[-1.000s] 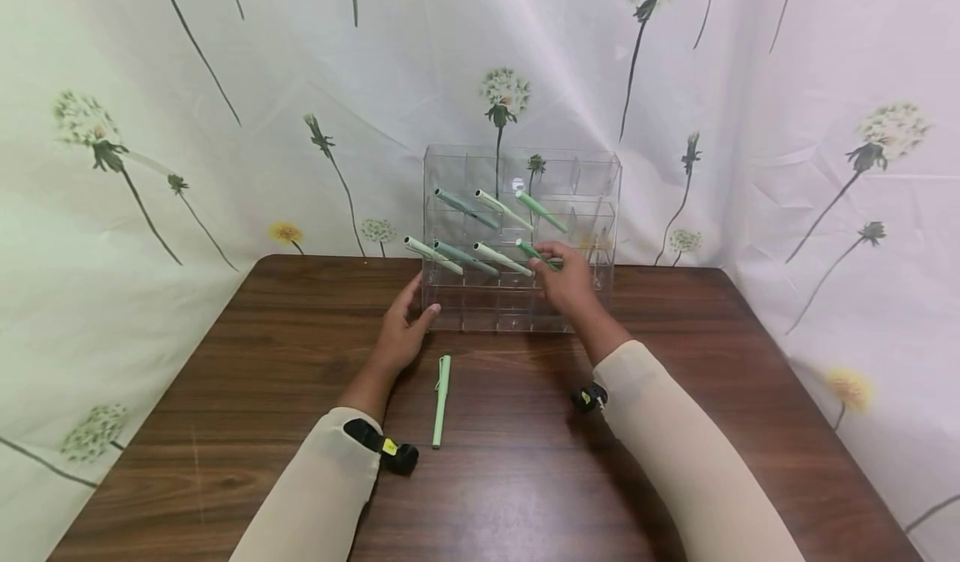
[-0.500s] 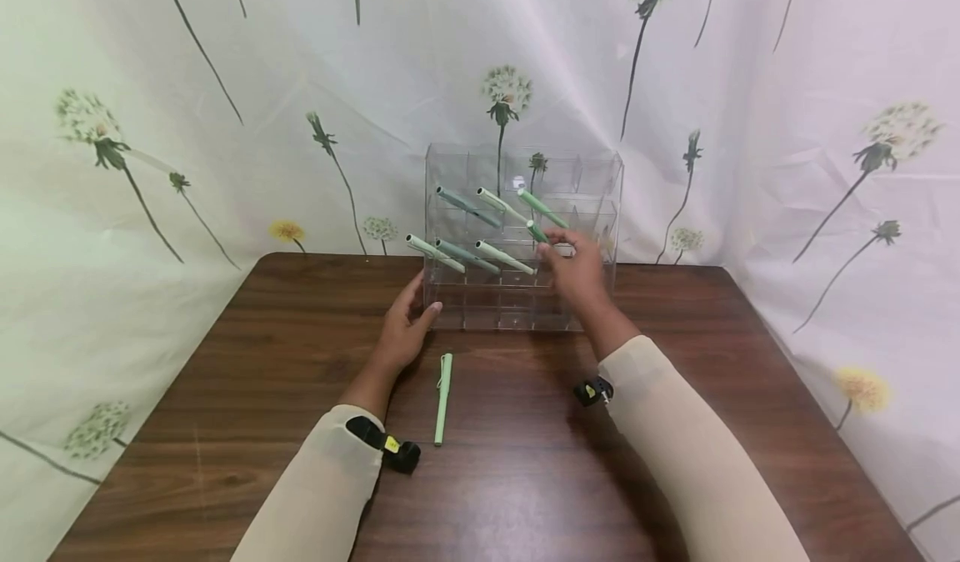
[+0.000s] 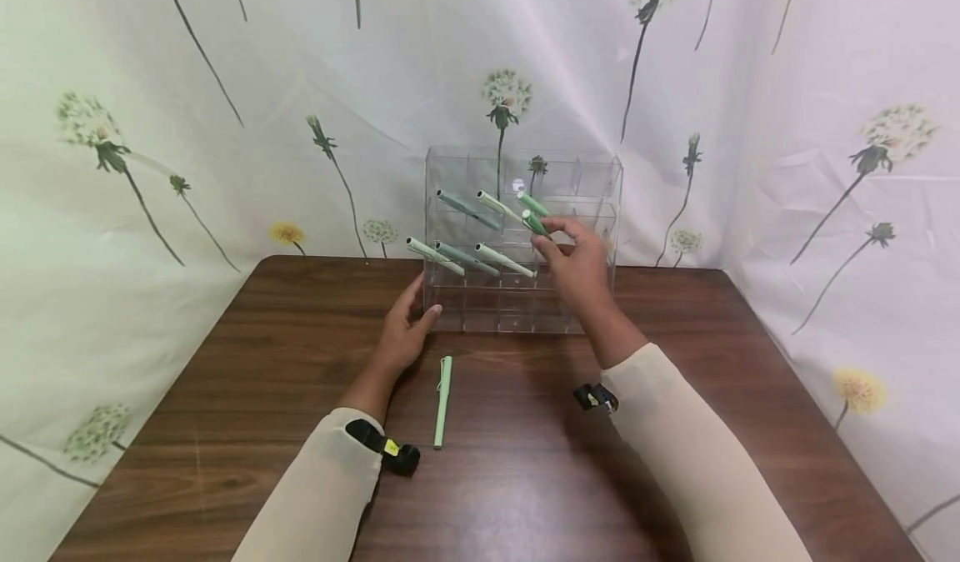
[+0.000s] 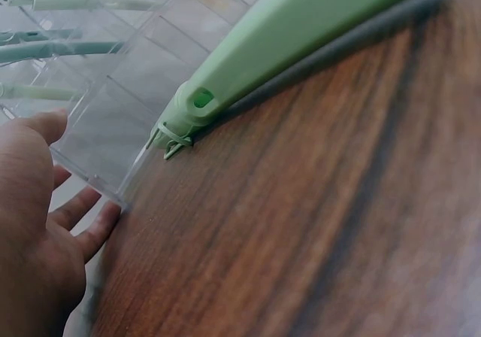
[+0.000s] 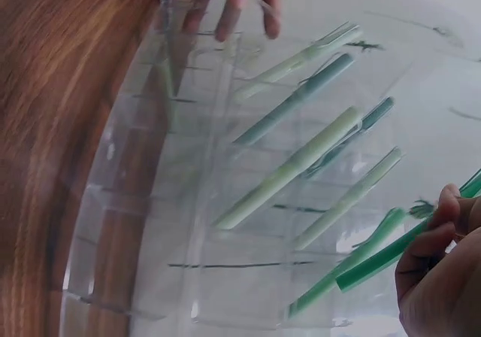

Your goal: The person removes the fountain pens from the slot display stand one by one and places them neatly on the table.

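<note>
Up went the thin dark-green pen (image 3: 534, 223), pinched in the right hand (image 3: 581, 270); the left hand (image 3: 400, 335), fingers spread, touches the clear plastic rack (image 3: 480, 313) at eight o'clock.

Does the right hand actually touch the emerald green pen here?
Touching. The right wrist view shows the right hand pinching the emerald green pen, with no gap between them.

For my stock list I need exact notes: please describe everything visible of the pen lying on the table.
The pen is light green, slim and plastic-looking, with a thin wire-like clip and a small oval opening. It lies flat before the clear rack, clip end towards it, not touching it. Only the brown table appears to touch it.
</note>
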Demonstrator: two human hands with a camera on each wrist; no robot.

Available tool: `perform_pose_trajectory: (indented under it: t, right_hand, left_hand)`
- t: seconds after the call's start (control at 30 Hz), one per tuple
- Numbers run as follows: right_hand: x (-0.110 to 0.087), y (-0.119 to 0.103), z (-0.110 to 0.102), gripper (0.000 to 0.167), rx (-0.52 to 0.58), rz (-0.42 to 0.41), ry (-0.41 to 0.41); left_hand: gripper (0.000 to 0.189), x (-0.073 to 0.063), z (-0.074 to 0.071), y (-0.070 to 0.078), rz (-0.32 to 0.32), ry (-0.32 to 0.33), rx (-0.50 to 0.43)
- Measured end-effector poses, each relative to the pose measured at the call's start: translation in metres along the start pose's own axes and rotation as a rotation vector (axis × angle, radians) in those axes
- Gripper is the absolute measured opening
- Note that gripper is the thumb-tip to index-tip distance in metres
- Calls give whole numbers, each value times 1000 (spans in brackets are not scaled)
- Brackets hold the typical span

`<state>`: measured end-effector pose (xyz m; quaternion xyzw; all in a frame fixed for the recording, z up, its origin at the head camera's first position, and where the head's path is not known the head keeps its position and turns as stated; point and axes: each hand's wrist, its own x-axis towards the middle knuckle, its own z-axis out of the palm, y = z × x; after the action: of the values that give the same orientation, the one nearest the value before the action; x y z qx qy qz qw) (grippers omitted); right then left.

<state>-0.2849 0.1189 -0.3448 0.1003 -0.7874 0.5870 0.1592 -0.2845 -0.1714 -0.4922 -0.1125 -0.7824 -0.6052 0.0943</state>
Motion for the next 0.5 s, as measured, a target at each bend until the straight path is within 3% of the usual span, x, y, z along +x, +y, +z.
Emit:
perform_pose_trajectory:
  t: [0.23, 0.5]
  right_hand:
    - [-16, -12, -1, 27, -5, -90, 23]
    - [-32, -12, 1, 26, -48, -103, -25]
  left_hand:
    - [69, 3, 1, -4, 21, 2, -1]
    - [69, 4, 0, -7, 48, -1, -10]
